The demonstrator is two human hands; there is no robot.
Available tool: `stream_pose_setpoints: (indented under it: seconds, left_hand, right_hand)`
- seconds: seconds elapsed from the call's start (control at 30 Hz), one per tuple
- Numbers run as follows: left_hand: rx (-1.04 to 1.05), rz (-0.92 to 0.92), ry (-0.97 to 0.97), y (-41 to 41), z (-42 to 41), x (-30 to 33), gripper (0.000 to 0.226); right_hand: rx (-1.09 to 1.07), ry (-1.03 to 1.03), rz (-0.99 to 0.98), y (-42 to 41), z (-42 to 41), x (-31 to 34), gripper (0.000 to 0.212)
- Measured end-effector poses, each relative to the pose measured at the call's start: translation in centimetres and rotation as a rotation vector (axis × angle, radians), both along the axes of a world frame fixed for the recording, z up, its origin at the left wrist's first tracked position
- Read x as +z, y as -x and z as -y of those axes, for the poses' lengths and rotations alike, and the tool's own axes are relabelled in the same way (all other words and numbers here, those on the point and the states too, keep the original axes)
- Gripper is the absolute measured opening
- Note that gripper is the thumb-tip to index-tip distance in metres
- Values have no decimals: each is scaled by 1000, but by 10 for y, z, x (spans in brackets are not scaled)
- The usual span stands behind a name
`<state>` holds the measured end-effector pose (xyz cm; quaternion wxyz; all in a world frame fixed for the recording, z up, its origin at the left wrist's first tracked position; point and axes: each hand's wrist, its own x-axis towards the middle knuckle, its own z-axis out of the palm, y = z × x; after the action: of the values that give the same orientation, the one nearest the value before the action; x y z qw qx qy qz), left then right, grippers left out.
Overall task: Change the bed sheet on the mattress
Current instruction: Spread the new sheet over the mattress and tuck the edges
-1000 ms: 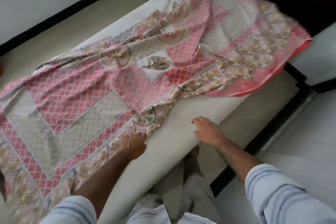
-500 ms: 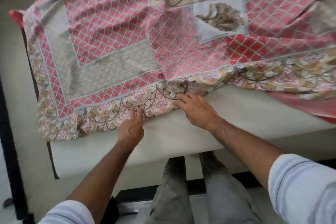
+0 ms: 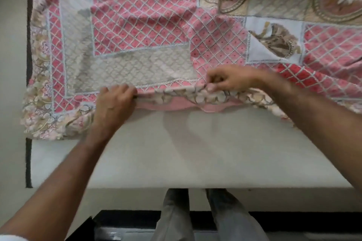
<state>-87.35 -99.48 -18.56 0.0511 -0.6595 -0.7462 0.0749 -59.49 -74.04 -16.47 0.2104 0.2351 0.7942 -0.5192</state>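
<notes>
Bed sheet (image 3: 141, 25): patterned cloth, pink diamond lattice with grey-beige panels, floral scalloped border and round medallion motifs; spread rumpled over the far part of the mattress, its left end hanging past the mattress edge.
Sheet near edge (image 3: 186, 96): lifted and folded back between the two hands, plain pink underside showing beneath the floral border.
Mattress (image 3: 176, 158): pale, off-white, bare across its near strip from the sheet edge to the side closest to the person.
Left hand (image 3: 114, 103): fingers curled over the sheet's border, gripping a bunch of cloth; knuckles up, forearm reaching in from lower left.
Right hand (image 3: 229, 80): fingers and thumb drawn together, pinching the sheet border just right of centre; forearm crosses the mattress from the right.
Hand spacing: near each other along the same edge, not touching.
Trouser legs (image 3: 176, 215): grey, standing just beside the mattress's near side.
Bed frame (image 3: 29, 162): dark strip showing along the mattress's left end.
Floor (image 3: 11, 103): pale, at left.
</notes>
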Motion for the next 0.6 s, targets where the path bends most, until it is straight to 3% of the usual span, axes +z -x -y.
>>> stream_pose_setpoints:
  seconds: [0.07,0.17,0.23,0.3,0.4,0.5,0.6]
  left_hand:
    - [114,12,-143,22,-36,19,17]
    - [347,140,-310,42,-74,38,51]
    - [368,231,-392,37,-83,38,51]
    - [240,312,-307,21,-79,22,41]
    - [61,240,9,2,-57,-17,48]
    - [63,218,159,10,-40,-50,54]
    - [52,182,150,21,-43,-65,44]
  right_hand:
    - [-228,-183,-100,26,-26,6,3]
    - [-787,-752,-370,43,-39,0,26]
    - [-899,-818,-475,43,-19,-8,31]
    - [-654,-740,-472,37,21,-25,34]
    - [-169,-769,-243,22,69,-62,52]
    - [-107,-796,-133,25,77,-85,58]
    - [-121,-914,-158,44,71,-94,38]
